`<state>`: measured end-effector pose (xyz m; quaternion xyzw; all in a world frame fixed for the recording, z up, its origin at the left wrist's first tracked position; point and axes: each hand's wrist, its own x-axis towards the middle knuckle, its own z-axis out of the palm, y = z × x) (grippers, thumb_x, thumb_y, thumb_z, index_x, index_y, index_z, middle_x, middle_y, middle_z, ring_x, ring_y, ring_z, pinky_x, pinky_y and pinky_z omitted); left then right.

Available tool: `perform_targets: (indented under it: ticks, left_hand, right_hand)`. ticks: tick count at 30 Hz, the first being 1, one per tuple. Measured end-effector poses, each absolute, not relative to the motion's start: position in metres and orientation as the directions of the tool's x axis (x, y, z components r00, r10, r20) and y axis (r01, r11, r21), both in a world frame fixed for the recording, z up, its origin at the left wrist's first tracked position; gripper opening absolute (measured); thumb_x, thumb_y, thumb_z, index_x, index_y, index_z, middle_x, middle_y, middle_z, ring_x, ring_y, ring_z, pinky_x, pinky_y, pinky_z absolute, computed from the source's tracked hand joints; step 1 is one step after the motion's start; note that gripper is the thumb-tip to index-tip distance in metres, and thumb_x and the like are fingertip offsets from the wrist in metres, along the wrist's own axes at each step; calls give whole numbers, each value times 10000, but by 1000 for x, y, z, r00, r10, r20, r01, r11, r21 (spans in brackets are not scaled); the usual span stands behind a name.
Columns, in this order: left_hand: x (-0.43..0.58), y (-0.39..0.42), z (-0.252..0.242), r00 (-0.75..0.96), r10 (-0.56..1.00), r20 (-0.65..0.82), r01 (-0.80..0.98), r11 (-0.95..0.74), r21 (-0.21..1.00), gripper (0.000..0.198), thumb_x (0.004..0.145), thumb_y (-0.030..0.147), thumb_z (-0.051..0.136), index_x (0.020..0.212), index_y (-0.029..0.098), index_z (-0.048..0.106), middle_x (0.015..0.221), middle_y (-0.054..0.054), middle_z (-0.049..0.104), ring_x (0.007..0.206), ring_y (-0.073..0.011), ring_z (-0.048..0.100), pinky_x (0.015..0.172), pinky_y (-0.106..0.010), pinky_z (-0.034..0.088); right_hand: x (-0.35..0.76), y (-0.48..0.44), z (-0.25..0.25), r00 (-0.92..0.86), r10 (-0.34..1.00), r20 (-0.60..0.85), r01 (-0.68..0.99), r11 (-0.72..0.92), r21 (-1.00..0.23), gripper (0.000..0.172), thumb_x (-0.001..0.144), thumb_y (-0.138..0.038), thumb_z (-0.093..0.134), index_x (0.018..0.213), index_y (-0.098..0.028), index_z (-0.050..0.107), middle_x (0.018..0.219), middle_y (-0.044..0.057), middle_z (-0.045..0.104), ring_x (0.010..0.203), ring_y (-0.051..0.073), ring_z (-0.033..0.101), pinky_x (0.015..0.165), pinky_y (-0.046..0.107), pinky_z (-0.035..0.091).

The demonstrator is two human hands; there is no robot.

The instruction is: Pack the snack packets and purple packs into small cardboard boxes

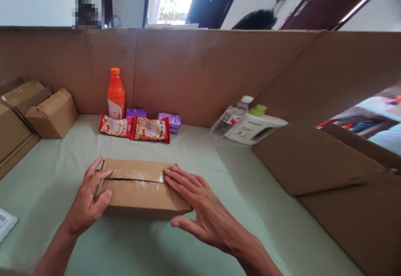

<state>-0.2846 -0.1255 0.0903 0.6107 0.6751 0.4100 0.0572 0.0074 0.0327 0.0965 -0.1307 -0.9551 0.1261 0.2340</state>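
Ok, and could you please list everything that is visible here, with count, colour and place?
box: 1, brown, taped, centre of the cloth
spare boxes: about 3, brown, far left
bottle: 1, orange, upright by the back wall
snack packs: 2, red, lying in front of the bottle
purple packs: 2, purple, behind the snack packs
water bottle: 1, clear, lying at back right
jug: 1, white with green cap, lying beside the water bottle
sheets: 2, brown cardboard, right side
wall: 1, brown cardboard, back and right
cloth: 1, pale green, under everything
packet: 1, white, left edge
left hand: clasps the box's left end
right hand: open, flat on the box's right end
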Motion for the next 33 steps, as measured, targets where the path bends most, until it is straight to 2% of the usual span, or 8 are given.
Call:
perform_targets:
  ticks: [4,8,13,18,21,24,28,33]
  left_hand:
    - [-296,-107,93,-190,898,397,738,-136,661,389,893,374,569,1240,208,630,1579,-192,411,1442,-369,438,1126,-563,422]
    - [-299,-100,94,-155,918,364,704,-156,693,460,833,354,604,1262,186,598,1559,-211,412,1456,-384,409,1130,-582,400]
    - [-295,-136,87,-65,941,331,735,-179,654,782,700,382,821,1397,230,501,1599,-219,306,1471,-414,368,1117,-580,420]
    - [-290,-181,81,-199,890,410,809,-87,581,821,681,323,831,1413,246,466,1580,-208,291,1458,-409,380,1098,-571,453]
    - [-301,-201,79,-364,807,465,838,65,542,742,689,294,792,1364,230,493,1530,-193,342,1403,-397,447,1085,-571,465]
    - [-326,-214,79,-512,671,537,835,239,496,618,733,326,740,1302,199,534,1445,-183,413,1355,-386,484,1072,-571,471]
    - [-372,-222,80,-638,444,629,766,445,464,523,755,395,704,1213,176,579,1327,-169,471,1306,-379,498,1092,-575,437]
    - [-426,-218,83,-729,240,641,640,572,513,560,683,423,720,1163,162,596,1222,-142,495,1308,-386,451,1125,-565,394]
  right_hand:
    - [5,33,89,-848,343,404,260,934,-246,890,907,-483,671,1625,-216,218,1561,175,448,1469,347,384,1083,572,453]
    - [4,36,83,-833,353,426,259,929,-262,880,894,-345,695,1626,-251,217,1553,139,472,1472,329,386,1100,567,469]
    - [6,34,78,-833,292,470,176,946,-274,794,926,-288,646,1616,-266,254,1541,125,491,1461,307,408,1101,518,505]
    - [-28,41,78,-877,190,440,73,960,-270,774,940,-251,608,1618,-275,235,1560,115,468,1468,301,398,1110,531,497]
    - [-82,48,78,-887,100,450,-17,968,-250,794,924,-245,619,1617,-252,232,1569,125,453,1471,309,393,1120,556,473]
    - [-157,47,83,-910,71,409,-21,976,-217,724,905,-246,639,1569,-205,351,1570,147,448,1474,344,376,1123,587,436]
    - [-261,25,90,-911,171,375,62,957,-284,622,899,-188,611,1501,-180,456,1598,141,405,1500,360,312,1148,582,365]
    - [-355,-12,79,-883,259,390,104,921,-375,701,906,-166,562,1565,-124,327,1666,163,243,1542,337,200,1168,545,324]
